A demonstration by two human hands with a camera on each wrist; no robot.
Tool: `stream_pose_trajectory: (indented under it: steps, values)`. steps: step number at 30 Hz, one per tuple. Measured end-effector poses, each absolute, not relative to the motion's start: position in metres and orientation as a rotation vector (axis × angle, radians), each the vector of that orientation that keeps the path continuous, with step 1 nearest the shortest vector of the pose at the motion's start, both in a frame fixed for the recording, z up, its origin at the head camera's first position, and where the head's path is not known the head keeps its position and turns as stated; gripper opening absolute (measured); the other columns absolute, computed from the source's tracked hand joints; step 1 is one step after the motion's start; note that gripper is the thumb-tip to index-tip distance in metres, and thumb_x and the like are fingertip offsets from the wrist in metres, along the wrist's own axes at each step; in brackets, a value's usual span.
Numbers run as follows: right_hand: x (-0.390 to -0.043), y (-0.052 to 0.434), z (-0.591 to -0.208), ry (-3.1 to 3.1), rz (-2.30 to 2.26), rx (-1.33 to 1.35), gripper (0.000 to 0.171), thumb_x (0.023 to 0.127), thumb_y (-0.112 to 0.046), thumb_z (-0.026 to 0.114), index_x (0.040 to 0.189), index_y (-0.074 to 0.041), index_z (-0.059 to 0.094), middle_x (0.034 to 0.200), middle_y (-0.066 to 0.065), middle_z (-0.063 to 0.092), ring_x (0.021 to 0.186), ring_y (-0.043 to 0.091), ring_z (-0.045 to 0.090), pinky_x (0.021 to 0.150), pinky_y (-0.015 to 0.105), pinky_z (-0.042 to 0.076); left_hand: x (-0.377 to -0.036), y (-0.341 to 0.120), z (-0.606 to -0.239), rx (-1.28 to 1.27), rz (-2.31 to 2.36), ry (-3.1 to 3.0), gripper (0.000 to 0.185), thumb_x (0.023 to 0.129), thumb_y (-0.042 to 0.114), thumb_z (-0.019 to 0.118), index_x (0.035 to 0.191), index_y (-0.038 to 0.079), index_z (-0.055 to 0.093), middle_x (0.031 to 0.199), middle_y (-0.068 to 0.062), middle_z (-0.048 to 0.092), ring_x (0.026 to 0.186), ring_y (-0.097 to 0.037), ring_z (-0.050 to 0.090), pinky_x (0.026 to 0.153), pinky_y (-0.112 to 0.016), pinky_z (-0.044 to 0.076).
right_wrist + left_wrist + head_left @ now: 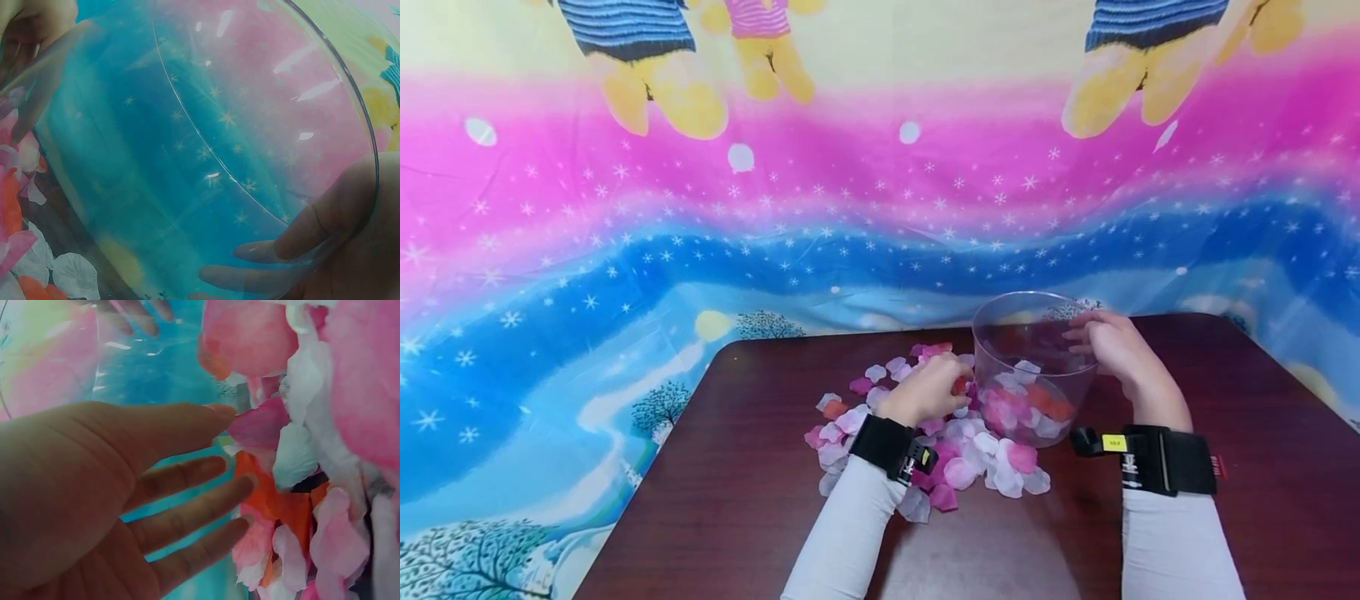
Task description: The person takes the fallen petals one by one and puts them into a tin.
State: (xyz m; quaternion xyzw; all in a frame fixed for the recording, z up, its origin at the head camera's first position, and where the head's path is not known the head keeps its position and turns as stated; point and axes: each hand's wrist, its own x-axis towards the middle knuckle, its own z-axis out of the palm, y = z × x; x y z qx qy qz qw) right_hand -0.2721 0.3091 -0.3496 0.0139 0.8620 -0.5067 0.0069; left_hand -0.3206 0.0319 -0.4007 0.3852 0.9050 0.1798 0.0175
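Note:
A clear plastic bucket [1026, 367] stands on the table, with pink, white and orange-red fabric petals [1003, 408] inside low down. My right hand [1120, 346] holds the bucket at the right side of its rim. Through the clear wall, the right fingers [244, 275] show in the right wrist view. Left of the bucket, my left hand [928, 387] reaches over a loose heap of petals [958, 450]. Seen from the left wrist, its fingers [200, 509] are spread and fairly straight, their tips at a magenta petal [259, 428] and an orange petal [269, 490].
The dark reddish-brown table [737, 467] has rounded far corners. Behind it hangs a printed cloth [865, 183] with snowflakes and bears. Petals lie scattered around the bucket's left and front. Each wrist wears a black strap [880, 446] with a small camera.

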Motion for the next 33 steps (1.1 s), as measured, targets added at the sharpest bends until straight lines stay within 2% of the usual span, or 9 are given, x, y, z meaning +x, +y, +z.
stream_pose_trajectory:
  steps: [7,12,19,23,26,33]
  values:
    - [-0.2718,0.3086,-0.3484,2.7,-1.575,0.042,0.055,0.102,-0.011,0.019,0.151,0.01,0.032,0.15,0.035,0.042,0.133,0.051,0.047,0.097,0.058,0.048,-0.3199,0.0324,-0.4045,1.149,0.529,2.8,0.031,0.095,0.013,0.074,0.125,0.01,0.072,0.092,-0.002,0.063,0.086,-0.011,0.053,0.075,-0.017,0.046]
    - [-0.271,0.3083,-0.3491,2.697,-1.579,0.04,0.056,0.102,-0.011,0.019,0.152,0.01,0.03,0.149,0.036,0.042,0.134,0.052,0.046,0.098,0.058,0.048,-0.3192,0.032,-0.4062,1.097,0.485,2.776,0.034,0.095,0.012,0.073,0.129,0.011,0.071,0.095,-0.005,0.063,0.084,-0.013,0.054,0.073,-0.019,0.047]
    - [-0.2715,0.308,-0.3491,2.694,-1.579,0.039,0.055,0.103,-0.011,0.019,0.153,0.01,0.03,0.15,0.036,0.041,0.135,0.052,0.045,0.097,0.057,0.049,-0.3216,0.029,-0.4054,1.13,0.504,2.775,0.021,0.093,0.007,0.074,0.113,0.007,0.076,0.082,0.0,0.061,0.074,-0.012,0.055,0.067,-0.018,0.046]
    - [-0.2714,0.3076,-0.3492,2.696,-1.579,0.049,0.055,0.103,-0.011,0.02,0.152,0.011,0.03,0.15,0.036,0.041,0.135,0.052,0.045,0.099,0.059,0.048,-0.3219,0.0265,-0.4023,1.173,0.497,2.821,0.018,0.092,0.004,0.073,0.109,0.006,0.078,0.096,-0.003,0.072,0.087,-0.012,0.062,0.077,-0.017,0.051]
    - [-0.2716,0.3076,-0.3494,2.696,-1.581,0.052,0.055,0.103,-0.01,0.02,0.152,0.011,0.03,0.149,0.036,0.041,0.134,0.052,0.046,0.098,0.057,0.05,-0.322,0.0259,-0.4016,1.175,0.501,2.841,0.016,0.091,0.003,0.074,0.105,0.008,0.08,0.1,-0.003,0.075,0.091,-0.011,0.064,0.081,-0.018,0.053]
    - [-0.2712,0.3075,-0.3486,2.688,-1.582,0.051,0.056,0.101,-0.01,0.022,0.153,0.01,0.03,0.15,0.036,0.041,0.135,0.052,0.045,0.099,0.059,0.048,-0.3216,0.0275,-0.4033,1.201,0.551,2.815,0.015,0.091,-0.001,0.072,0.099,0.008,0.081,0.095,-0.001,0.075,0.082,-0.008,0.063,0.076,-0.016,0.053]
